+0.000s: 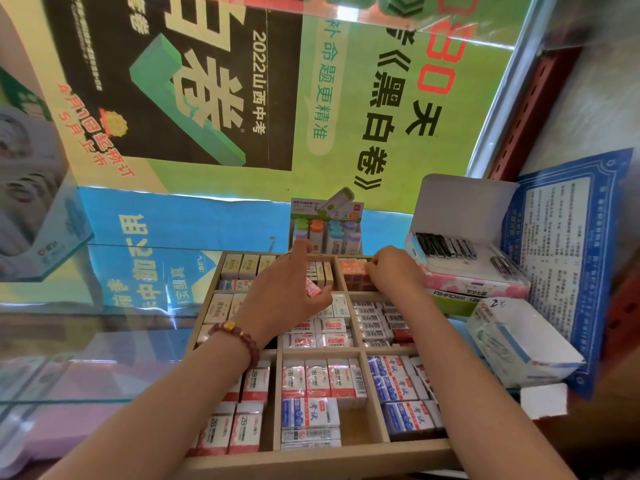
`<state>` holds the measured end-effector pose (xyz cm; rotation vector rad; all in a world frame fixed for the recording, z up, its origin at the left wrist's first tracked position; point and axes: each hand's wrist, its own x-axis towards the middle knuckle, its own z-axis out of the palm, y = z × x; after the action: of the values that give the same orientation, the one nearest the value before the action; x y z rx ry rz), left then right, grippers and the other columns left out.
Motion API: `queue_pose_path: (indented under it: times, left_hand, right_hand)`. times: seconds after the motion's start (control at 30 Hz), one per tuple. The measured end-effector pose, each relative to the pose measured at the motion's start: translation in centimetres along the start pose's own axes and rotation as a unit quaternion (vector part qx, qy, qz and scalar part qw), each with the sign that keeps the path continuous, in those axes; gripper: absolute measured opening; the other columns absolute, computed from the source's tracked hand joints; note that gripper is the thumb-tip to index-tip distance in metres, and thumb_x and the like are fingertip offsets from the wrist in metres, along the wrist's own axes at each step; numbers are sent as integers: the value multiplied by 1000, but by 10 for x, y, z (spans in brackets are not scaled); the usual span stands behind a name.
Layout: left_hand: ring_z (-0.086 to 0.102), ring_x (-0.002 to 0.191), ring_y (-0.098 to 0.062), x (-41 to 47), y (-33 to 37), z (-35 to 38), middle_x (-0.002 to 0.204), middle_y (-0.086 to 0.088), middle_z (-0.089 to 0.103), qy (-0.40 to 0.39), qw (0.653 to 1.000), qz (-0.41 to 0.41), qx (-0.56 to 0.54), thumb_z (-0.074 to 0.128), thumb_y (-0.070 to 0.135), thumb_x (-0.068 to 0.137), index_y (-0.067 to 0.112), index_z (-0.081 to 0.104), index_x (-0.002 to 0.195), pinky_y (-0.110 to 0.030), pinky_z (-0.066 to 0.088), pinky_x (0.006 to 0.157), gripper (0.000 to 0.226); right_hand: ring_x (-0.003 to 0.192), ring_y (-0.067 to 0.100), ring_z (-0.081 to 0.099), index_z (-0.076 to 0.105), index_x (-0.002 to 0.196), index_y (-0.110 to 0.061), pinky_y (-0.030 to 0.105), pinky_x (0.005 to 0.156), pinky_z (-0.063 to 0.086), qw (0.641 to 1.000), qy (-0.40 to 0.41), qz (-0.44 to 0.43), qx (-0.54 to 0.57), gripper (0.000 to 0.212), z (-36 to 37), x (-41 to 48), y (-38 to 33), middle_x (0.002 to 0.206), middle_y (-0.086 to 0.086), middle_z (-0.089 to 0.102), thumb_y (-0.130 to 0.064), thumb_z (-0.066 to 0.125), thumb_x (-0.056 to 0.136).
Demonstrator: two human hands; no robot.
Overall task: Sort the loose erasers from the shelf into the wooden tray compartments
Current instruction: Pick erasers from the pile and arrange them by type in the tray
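The wooden tray (311, 459) is pale tan, holding blue-and-white erasers (394, 382) and red-and-white erasers (322, 377); the bracelet (235, 336) is dark red and gold.

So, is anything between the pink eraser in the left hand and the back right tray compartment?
Yes: the right hand rests on that compartment's orange erasers. Otherwise the pink eraser, pinched by the left hand, only has a wooden divider to cross.

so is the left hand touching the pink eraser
Touching. The head view shows the left hand pinching the pink eraser between thumb and fingers above the wooden tray.
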<state>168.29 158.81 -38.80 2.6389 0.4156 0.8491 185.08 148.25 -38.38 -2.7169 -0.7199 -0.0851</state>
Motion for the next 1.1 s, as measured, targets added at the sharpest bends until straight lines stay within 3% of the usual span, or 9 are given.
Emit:
queue_pose_path:
  times: [0.17, 0.23, 0.33, 0.4, 0.5, 0.6, 0.77, 0.87, 1.1]
  left_hand:
    - [54, 79, -14, 0, -2, 2, 111, -1, 55, 4, 1000, 1, -12, 64, 44, 81, 22, 23, 126, -25, 41, 66, 65]
    - [49, 70, -13, 0, -3, 3, 118, -1, 49, 5, 999, -1, -44, 64, 42, 81, 23, 16, 129, -24, 39, 64, 71]
    - [54, 81, -16, 3, -4, 4, 130, 0, 37, 26, 989, -37, -142, 61, 37, 84, 25, 10, 129, -30, 43, 70, 69]
    - [59, 82, -19, 7, -9, 3, 128, -2, 34, 51, 974, -73, -210, 60, 30, 87, 22, 10, 127, -33, 47, 70, 64]
    - [62, 80, -17, 12, -17, 4, 122, -3, 38, 62, 957, -108, -263, 61, 25, 86, 23, 13, 124, -27, 50, 69, 62]
    - [63, 77, -14, 13, -16, 4, 114, -2, 43, 58, 940, -111, -317, 62, 26, 87, 25, 16, 120, -22, 50, 63, 57]
    - [48, 74, -8, 13, -16, 1, 96, 2, 45, 67, 946, -102, -300, 46, 29, 94, 19, 27, 112, -8, 39, 58, 28]
    - [42, 92, -13, 13, -21, 4, 111, -5, 39, 40, 971, -86, -221, 46, 1, 86, 11, 36, 113, -20, 37, 76, 31]
    - [20, 106, -5, 15, -22, 15, 125, -18, 23, 41, 989, -46, -134, 29, -27, 66, -5, 29, 125, 0, 12, 90, 63]
  right_hand:
    - [88, 28, 58, 61, 101, -11, 29, 67, 38, 999, 36, -1, -37, 20, -10, -10, -8, 104, 9, 64, -19, 43, 97]
    - [85, 22, 60, 59, 114, -18, 28, 66, 41, 996, 52, -67, 30, 25, -25, -18, -17, 106, 5, 63, -14, 47, 92]
    - [65, 9, 49, 52, 123, -31, 20, 62, 43, 910, -158, -271, 271, 52, -42, -33, -30, 102, -8, 58, 3, 56, 83]
    - [62, 5, 49, 47, 130, -35, 15, 60, 44, 855, -271, -331, 292, 66, -40, -42, -35, 94, -24, 56, 9, 56, 82]
    - [72, -3, 61, 56, 125, -18, 16, 67, 51, 838, -269, -345, 326, 53, -28, -43, -45, 99, -16, 62, 14, 58, 82]
    - [94, 18, 68, 68, 106, -17, 38, 85, 56, 850, -196, -322, 368, 35, -22, -42, -50, 98, 0, 71, 8, 64, 82]
    - [58, -3, 56, 56, 79, -26, 16, 56, 44, 907, -64, -242, 338, 20, -33, -31, -26, 74, -7, 64, -15, 73, 81]
    - [71, 10, 57, 50, 83, -22, 25, 57, 36, 979, 94, -122, 130, 16, -42, -19, 5, 84, -6, 63, -17, 65, 81]
    - [94, 22, 58, 57, 96, -21, 28, 67, 34, 989, 80, -80, -93, 10, -28, -12, 7, 101, 1, 64, -16, 55, 88]
